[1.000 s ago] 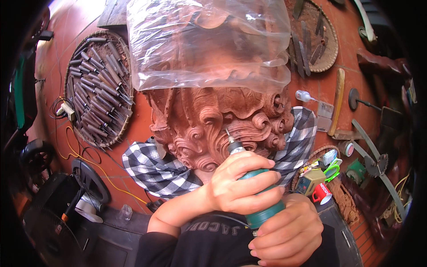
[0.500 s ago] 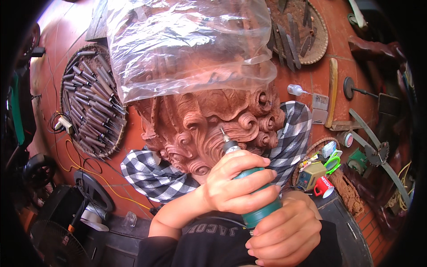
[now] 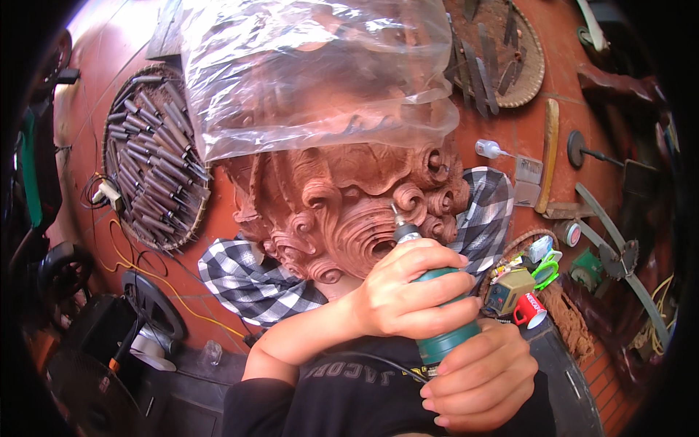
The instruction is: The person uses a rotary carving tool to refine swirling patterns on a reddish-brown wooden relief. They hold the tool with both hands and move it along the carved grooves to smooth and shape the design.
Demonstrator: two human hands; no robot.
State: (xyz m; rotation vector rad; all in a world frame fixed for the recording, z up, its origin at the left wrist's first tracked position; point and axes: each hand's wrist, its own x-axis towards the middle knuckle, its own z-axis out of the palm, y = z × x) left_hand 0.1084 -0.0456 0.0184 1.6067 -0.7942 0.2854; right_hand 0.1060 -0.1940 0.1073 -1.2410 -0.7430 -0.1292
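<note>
A reddish-brown wood carving [image 3: 342, 226] with curling scrolls and fine flowing grooves lies in front of me. My left hand [image 3: 419, 291] wraps round the front of a green die grinder [image 3: 445, 346], with its thumb and fingers along the body. Further back on the same tool, my right hand [image 3: 480, 382] is closed round its rear end. The tool's thin bit [image 3: 394, 210] points away from me, over the scrolls right of the carving's middle; whether it touches the wood, I cannot tell. Clear plastic sheeting [image 3: 313, 87] covers the carving's far part.
Black-and-white checked cloth [image 3: 251, 284] shows at both sides of the carving. A round basket of chisels [image 3: 156, 171] stands left, another basket with flat blades [image 3: 535, 69] far right. Near right are a red mug [image 3: 530, 312] and a small control box [image 3: 508, 293]. A yellow cord [image 3: 175, 295] crosses the tiled floor.
Both hands and the grinder have shifted right, and the bit has moved from the middle grooves to the scrolls at the right. A dark hollow among the grooves now shows uncovered.
</note>
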